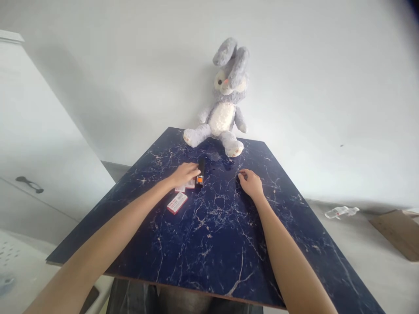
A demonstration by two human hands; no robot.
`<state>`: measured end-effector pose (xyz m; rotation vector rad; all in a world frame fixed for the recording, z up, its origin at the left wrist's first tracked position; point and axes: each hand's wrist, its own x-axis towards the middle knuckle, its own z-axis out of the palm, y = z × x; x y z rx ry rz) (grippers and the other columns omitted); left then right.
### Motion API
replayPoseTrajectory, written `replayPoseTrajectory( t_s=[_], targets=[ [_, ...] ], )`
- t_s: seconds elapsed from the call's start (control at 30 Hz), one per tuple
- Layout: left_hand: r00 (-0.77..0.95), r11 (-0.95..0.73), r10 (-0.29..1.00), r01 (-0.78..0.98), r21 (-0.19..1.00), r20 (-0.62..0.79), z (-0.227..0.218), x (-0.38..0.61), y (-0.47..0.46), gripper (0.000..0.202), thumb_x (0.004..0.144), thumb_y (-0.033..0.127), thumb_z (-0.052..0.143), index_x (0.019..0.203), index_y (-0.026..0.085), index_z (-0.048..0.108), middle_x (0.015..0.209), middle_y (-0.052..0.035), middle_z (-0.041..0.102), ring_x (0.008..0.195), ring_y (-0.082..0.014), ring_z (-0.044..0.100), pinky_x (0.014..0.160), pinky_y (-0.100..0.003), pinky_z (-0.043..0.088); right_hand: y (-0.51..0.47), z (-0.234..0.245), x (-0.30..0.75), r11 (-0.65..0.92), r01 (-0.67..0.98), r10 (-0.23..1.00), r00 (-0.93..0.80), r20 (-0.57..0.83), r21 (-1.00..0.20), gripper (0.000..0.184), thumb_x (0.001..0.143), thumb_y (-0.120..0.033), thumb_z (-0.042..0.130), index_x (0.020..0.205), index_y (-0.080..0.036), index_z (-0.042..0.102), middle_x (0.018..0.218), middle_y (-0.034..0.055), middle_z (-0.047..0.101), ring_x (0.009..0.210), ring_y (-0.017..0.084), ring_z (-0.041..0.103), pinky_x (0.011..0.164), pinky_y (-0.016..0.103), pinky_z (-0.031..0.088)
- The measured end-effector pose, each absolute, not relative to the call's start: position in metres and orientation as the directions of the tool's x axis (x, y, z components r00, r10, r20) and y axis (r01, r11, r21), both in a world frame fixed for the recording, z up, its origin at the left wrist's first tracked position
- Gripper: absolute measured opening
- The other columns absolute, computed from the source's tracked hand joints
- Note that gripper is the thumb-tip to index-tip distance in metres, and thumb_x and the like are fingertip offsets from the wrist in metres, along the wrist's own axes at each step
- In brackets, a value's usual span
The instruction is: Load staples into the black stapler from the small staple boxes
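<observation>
My left hand (187, 173) is closed on the left side of a black stapler (201, 168) with an orange patch near its front end; the exact grip of the fingers is partly hidden. Under and beside that hand lie small red-and-white boxes (190, 185), partly covered. Closer to me another red-and-white box (177, 203) with printed text lies flat on the table. To the right, my right hand (251, 182) rests on the tabletop with its fingers curled in, and I see nothing in it.
The blue marble-patterned table (209, 244) stands against a white wall. A grey plush rabbit (222, 117) sits at its far edge, leaning on the wall. At left is a white cabinet (39, 144). On the floor at right lie clear plastic (340, 212) and cardboard (397, 231).
</observation>
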<state>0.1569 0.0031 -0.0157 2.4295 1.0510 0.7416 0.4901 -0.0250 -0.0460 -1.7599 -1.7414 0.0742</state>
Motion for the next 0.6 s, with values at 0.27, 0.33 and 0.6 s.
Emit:
replayPoseTrajectory(
  t_s=[0.27,0.33,0.6],
  targets=[
    [0.68,-0.683,0.679,0.449,0.576,0.276,-0.021,0.181,-0.057,0.056,0.095,0.045,0.051,0.149,0.03,0.044,0.15,-0.0075,0.049,0.134,-0.0302,0.045,0.106,-0.044,0.04,-0.054,-0.031,0.459,0.303,0.435,0.952,-0.106,0.286,-0.848,0.058,0.084,-0.027,0.046,0.142,-0.029,0.048,0.137,0.0037,0.059,0.121,0.023,0.057,0.104,0.04,0.044],
    [0.666,-0.685,0.693,0.49,0.54,0.276,-0.02,0.169,-0.06,0.056,0.091,0.039,0.057,0.146,0.028,0.048,0.15,-0.0083,0.049,0.13,-0.0312,0.047,0.107,-0.047,0.038,-0.062,-0.031,0.445,0.339,0.312,0.929,-0.258,0.264,-0.888,0.075,0.073,-0.019,0.051,0.146,-0.032,0.043,0.142,0.0019,0.054,0.124,0.023,0.055,0.106,0.04,0.043],
    [0.565,-0.581,0.793,0.587,0.563,0.228,-0.009,0.143,-0.059,0.05,0.085,0.023,0.057,0.135,0.025,0.059,0.124,-0.0077,0.066,0.093,-0.0218,0.065,0.08,-0.032,0.05,-0.076,-0.029,0.431,0.323,0.281,0.933,-0.255,0.254,-0.904,0.064,0.066,-0.018,0.062,0.128,-0.027,0.049,0.108,0.0006,0.064,0.102,0.021,0.062,0.099,0.039,0.046]
  ],
)
